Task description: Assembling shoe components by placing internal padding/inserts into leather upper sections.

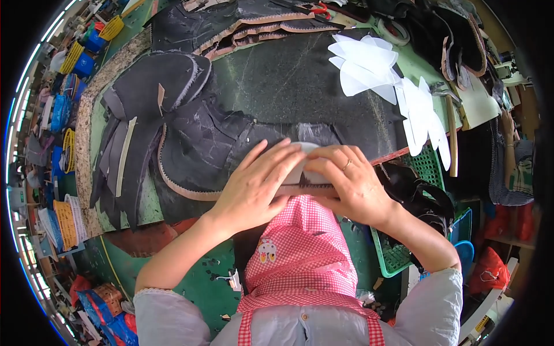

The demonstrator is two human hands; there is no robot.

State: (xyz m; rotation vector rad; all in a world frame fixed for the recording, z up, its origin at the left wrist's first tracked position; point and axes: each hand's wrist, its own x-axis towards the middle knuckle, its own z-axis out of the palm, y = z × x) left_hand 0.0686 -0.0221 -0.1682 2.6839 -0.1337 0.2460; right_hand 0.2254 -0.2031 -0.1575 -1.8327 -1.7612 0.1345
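Note:
Near the table's front edge lies a black leather-like piece point(199, 167) with a toothed, tan-backed rim. A pale, smooth curved piece point(299, 173) rests on it between my two hands. My left hand point(251, 187) lies over both, fingers stretched out and slightly apart, tips on the pale piece, thumb by the toothed rim. My right hand point(355, 184), with a ring on one finger, is closed on the right side of the pale piece, fingers bent over it. Its thumb is mostly hidden, as is much of the pale piece.
A large black sheet point(288, 75) covers the table behind my hands. White cut shapes point(363, 63) lie at the back right, near a wooden handle point(452, 135). Black cut pieces point(150, 86) pile up at left. A green basket point(392, 259) stands lower right.

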